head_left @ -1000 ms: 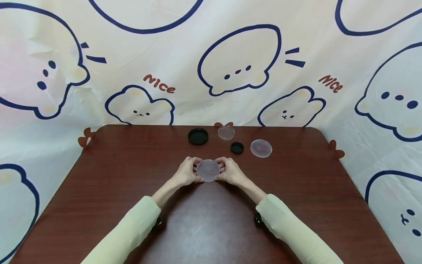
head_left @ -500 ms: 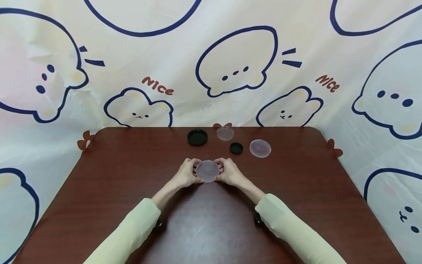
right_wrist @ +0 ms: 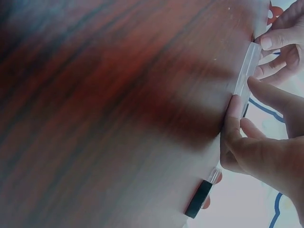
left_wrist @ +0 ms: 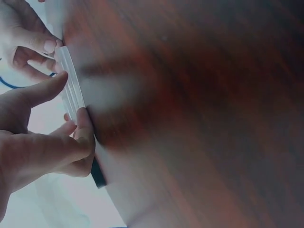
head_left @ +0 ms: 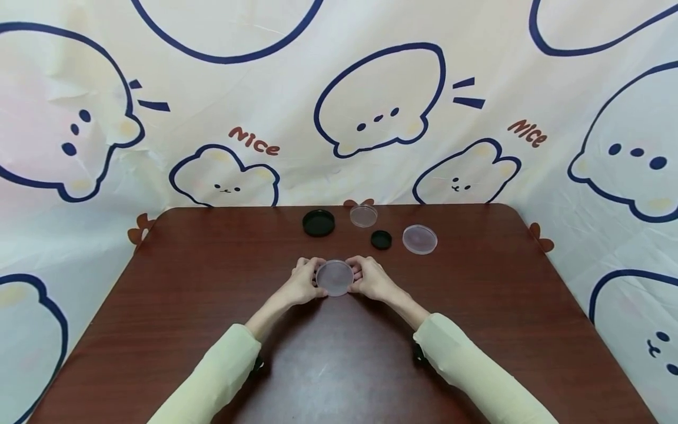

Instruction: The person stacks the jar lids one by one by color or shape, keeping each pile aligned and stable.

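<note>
- Left hand (head_left: pixel 303 284) and right hand (head_left: pixel 372 280) pinch opposite sides of a clear, round plastic dish (head_left: pixel 335 278); neither is nearer.
- Dish lies level between them, without long axis, on or just above the brown table (head_left: pixel 328 371).

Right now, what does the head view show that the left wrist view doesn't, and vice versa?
Only head: the round face of the held clear dish; the large dark dish and small dark dish together; both sleeves. It also shows two other clear dishes that I can't make out from the wrist.

Only left wrist: the held dish's side wall edge-on, pale lines running along it.

Both: left hand, right hand, the held dish, the table, and one dark dish, partly hidden in the wrist view.
</note>
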Action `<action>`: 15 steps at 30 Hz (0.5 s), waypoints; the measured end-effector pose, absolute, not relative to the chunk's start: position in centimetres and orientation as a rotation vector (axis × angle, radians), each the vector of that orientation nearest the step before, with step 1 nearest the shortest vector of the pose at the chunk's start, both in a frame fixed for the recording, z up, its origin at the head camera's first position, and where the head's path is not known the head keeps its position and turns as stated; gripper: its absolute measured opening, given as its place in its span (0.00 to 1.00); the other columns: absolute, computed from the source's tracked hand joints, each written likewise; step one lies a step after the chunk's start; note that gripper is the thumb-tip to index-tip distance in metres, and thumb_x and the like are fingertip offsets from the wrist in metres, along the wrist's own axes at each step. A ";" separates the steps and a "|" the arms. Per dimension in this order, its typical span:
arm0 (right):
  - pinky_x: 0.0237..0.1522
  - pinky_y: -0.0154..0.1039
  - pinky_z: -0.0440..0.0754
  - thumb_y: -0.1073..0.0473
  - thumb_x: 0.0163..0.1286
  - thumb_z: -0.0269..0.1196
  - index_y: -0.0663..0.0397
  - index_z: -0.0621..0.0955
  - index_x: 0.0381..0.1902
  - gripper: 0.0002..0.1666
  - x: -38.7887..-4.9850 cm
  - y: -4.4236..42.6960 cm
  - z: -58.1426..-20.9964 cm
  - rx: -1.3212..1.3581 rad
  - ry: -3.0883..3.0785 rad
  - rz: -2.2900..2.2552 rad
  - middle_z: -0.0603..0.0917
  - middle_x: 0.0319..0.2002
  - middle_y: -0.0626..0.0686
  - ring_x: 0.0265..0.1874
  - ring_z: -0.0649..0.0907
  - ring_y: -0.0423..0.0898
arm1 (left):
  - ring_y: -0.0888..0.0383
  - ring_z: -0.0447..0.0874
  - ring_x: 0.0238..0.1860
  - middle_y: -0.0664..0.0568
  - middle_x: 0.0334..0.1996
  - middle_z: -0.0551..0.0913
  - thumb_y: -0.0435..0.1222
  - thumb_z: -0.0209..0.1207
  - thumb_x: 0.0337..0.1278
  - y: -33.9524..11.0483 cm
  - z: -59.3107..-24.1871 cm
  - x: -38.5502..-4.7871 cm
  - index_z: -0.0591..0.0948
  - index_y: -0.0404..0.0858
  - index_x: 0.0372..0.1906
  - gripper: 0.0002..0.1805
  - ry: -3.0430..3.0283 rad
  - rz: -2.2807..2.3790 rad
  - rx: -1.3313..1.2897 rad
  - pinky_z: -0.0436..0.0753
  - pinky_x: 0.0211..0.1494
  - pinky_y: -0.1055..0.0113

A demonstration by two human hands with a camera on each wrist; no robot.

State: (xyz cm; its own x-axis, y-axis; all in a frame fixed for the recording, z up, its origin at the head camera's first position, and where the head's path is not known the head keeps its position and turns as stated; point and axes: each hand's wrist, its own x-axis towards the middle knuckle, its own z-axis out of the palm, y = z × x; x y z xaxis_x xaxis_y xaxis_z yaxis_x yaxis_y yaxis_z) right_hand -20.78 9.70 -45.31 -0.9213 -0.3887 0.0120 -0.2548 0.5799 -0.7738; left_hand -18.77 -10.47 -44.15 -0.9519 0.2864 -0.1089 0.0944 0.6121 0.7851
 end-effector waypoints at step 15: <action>0.43 0.39 0.76 0.72 0.51 0.72 0.68 0.77 0.55 0.31 -20.7 10.1 -45.1 -0.567 2.630 -1.275 0.79 0.37 0.56 0.38 0.78 0.50 | 0.42 0.68 0.50 0.34 0.54 0.63 0.24 0.68 0.48 -10.5 -44.1 -18.5 0.65 0.29 0.67 0.39 2.564 1.313 0.303 0.76 0.52 0.53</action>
State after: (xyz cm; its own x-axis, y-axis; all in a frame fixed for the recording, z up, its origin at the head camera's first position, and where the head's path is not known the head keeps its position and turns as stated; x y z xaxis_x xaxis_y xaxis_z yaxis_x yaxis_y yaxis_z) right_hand -20.70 10.06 -45.14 -0.9145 -0.4041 0.0178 -0.2644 0.5638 -0.7825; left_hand -18.48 -10.52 -44.12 -0.9485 0.2925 -0.1212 0.0725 0.5734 0.8161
